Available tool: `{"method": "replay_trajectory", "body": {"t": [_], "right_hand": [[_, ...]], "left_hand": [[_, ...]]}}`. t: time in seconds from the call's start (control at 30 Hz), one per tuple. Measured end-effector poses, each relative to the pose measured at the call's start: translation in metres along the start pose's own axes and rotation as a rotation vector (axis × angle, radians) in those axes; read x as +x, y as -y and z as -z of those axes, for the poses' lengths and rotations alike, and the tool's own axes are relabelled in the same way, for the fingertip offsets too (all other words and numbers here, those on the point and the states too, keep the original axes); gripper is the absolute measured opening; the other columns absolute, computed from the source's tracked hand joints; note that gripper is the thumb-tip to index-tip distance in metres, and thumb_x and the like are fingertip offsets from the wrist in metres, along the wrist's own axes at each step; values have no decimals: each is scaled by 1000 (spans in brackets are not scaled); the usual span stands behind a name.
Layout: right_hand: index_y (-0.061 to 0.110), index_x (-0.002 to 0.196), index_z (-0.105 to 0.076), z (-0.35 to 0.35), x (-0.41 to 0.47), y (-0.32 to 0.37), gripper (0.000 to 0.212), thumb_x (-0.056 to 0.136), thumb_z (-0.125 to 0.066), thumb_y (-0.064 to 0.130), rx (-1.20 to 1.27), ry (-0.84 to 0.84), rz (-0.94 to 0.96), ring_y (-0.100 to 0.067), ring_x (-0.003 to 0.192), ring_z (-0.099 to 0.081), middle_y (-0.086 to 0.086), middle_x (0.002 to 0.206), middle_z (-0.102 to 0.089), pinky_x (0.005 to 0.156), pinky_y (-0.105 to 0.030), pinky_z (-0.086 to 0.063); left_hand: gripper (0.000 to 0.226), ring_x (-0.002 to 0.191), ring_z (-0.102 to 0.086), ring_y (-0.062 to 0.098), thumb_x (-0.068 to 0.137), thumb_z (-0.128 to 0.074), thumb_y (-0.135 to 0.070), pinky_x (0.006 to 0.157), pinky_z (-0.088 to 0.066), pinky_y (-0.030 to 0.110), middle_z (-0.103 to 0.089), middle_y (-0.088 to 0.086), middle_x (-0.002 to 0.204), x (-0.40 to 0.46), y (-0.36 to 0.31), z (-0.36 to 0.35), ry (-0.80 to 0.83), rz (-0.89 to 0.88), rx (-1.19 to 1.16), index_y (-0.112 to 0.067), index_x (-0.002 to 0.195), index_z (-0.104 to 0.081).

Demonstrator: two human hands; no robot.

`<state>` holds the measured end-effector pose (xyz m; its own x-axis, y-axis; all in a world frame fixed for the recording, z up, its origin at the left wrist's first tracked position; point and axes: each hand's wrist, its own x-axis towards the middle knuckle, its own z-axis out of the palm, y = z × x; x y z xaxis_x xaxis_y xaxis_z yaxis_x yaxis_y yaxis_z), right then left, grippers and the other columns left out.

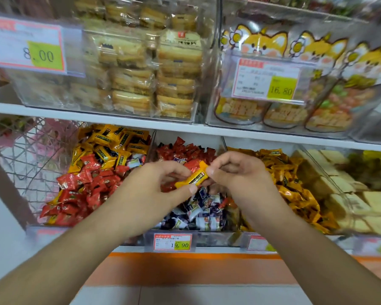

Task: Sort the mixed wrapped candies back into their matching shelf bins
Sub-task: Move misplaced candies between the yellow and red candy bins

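White shop shelves (pixel 119 119) fill the head view, their upper bins blurred. Over the middle lower clear plastic bin (pixel 207 237), the left hand (pixel 154 183) and right hand (pixel 235 172) both pinch one orange-yellow wrapped candy bar (pixel 191 178), each grip clamped on an end. Beneath lie dark-and-white wrapped candies (pixel 204 213), partly hidden by the wrists. Red wrapped candies (pixel 81 188) heap left; orange packets (pixel 295 188) fill the right bin.

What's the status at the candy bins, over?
Both hands, left and right, pinch one yellow candy over the middle bin. Left bin holds mixed red and yellow. Nothing in the way.
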<state>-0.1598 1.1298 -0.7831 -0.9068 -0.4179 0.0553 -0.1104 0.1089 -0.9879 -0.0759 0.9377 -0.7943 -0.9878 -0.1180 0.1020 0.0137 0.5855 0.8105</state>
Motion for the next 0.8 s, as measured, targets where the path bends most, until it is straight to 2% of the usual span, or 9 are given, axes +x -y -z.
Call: {"method": "replay_trajectory", "body": {"t": [0.07,0.13,0.23,0.33,0.43,0.53,0.6,0.67,0.8], "right_hand": [[5,89,-66,8,-7,-1,8,96,-70,5,14,-8,3,-27,81,-74,-13,86,-75,68,-35,-60],[21,98,-67,21,-13,-3,12,95,-72,11,-245,11,100,-16,89,-71,2,98,-73,72,-31,-60],[39,123,-64,41,-22,-4,40,91,-77,17,-657,134,323,-1,118,-57,23,125,-60,87,-17,-52],[32,115,-70,57,-25,-13,26,91,-78,26,-833,139,406,-2,117,-54,21,120,-59,93,-16,-44],[27,112,-70,80,-23,-21,20,94,-75,32,-869,-16,337,-2,107,-53,17,114,-58,92,-22,-44],[22,113,-70,112,-10,-27,23,94,-73,32,-873,-344,266,-10,104,-54,11,109,-60,86,-24,-41],[16,121,-70,129,1,-31,37,91,-72,38,-953,-451,148,-22,113,-58,1,115,-63,94,-33,-49],[13,134,-63,133,5,-31,55,89,-72,42,-1046,-414,34,-31,125,-54,-7,132,-61,105,-44,-49],[22,146,-54,110,2,-28,54,95,-68,36,-1010,-218,137,-22,139,-44,0,146,-52,114,-36,-41]], "left_hand": [[10,94,-70,4,89,-77,-36,99,-53,38,-74,-9,93,0,-8,-9,7,38,-114,-35,99,-74],[5,84,-73,12,90,-77,-31,94,-56,43,-74,-1,87,1,-16,-17,17,65,-178,-31,94,-75],[6,80,-74,16,89,-76,-33,88,-60,44,-76,1,88,0,-27,-28,29,106,-238,-29,93,-77],[10,81,-72,13,89,-74,-38,88,-59,43,-76,0,87,0,-36,-41,57,101,-238,-32,96,-77],[12,86,-71,6,95,-68,-37,94,-54,40,-76,-7,91,1,-40,-50,35,116,-238,-33,106,-71],[10,97,-69,1,97,-65,-39,96,-53,38,-74,-18,101,4,-33,-51,-19,101,-143,-39,105,-70],[9,99,-65,-6,98,-65,-37,93,-54,31,-71,-22,101,5,-24,-47,-47,76,-21,-41,105,-69],[16,100,-60,-10,99,-64,-35,90,-52,22,-67,-25,105,7,-14,-44,-29,15,193,-41,113,-66],[37,108,-52,-7,99,-63,-40,93,-37,5,-50,-29,133,12,7,-47,141,-102,482,-44,136,-56]]}}
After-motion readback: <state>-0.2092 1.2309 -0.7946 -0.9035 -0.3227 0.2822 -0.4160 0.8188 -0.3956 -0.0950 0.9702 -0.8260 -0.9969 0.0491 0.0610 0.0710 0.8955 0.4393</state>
